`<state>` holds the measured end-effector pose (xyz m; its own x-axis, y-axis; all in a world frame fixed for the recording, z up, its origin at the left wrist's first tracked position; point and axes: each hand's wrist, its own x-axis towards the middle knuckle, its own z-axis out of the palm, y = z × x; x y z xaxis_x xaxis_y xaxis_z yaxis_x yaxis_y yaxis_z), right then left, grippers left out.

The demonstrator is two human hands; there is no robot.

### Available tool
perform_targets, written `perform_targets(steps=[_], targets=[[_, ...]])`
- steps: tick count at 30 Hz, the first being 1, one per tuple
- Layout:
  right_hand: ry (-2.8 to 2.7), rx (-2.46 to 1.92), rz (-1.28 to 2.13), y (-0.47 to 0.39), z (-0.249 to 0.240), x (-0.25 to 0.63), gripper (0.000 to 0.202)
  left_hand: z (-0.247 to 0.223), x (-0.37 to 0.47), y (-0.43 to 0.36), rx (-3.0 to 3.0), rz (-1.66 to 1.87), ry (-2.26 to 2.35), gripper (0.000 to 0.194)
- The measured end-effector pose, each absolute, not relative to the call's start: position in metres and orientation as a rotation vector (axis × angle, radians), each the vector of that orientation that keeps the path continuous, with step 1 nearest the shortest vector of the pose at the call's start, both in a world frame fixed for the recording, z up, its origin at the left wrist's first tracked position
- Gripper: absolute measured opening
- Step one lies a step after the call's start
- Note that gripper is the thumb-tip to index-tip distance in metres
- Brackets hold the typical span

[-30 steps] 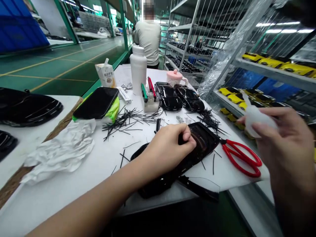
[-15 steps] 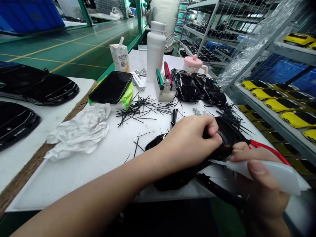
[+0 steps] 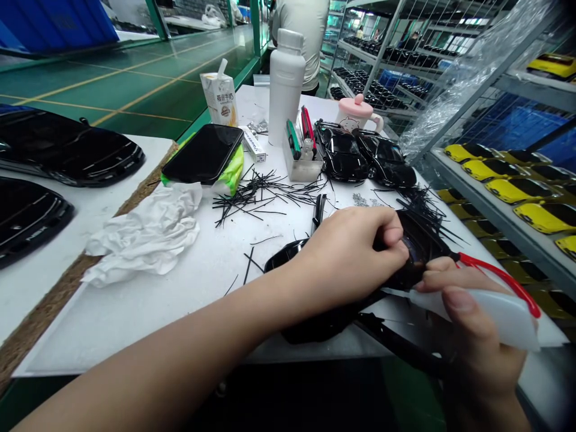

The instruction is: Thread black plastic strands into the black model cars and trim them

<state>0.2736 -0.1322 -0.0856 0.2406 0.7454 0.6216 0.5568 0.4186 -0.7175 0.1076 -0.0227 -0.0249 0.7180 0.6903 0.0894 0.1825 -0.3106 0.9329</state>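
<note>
My left hand [image 3: 360,258] lies across a black model car [image 3: 315,327], its thumb and fingers pressed together in a pinch. What sits between those fingertips is hidden. In my right hand [image 3: 477,324] is a white plastic glue bottle [image 3: 504,312], tilted so its thin nozzle points left at the car's near side, just under my left hand. Whether the nozzle tip touches the car I cannot tell. A long black part [image 3: 396,345] sticks out from the car toward my right wrist. Red-handled pliers or cutters [image 3: 504,276] lie behind the bottle.
Thin black strips [image 3: 256,195] are strewn behind the car. Two finished black model cars [image 3: 344,156], a small tool box [image 3: 306,165], a white bottle [image 3: 287,90] and a lidded mug [image 3: 357,114] stand farther back. Crumpled tissue [image 3: 148,234] and a phone [image 3: 204,153] lie left.
The glue bottle has tilted slightly and shifted a little left in my right hand. My left hand stays on the car, and the view has moved a bit.
</note>
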Motion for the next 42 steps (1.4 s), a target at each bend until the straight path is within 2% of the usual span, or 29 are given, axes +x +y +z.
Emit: perform_targets(steps=[34,42], targets=[[-1.476,-1.212,0.250,-0.133,-0.091,0.277,0.021,-0.023,0.107,-0.025,1.848,0.597,0.699,0.029],[-1.312,-1.278,0.290,-0.137,-0.098,0.279,0.021,-0.024,0.107,-0.024,1.843,0.591,0.704,0.029]])
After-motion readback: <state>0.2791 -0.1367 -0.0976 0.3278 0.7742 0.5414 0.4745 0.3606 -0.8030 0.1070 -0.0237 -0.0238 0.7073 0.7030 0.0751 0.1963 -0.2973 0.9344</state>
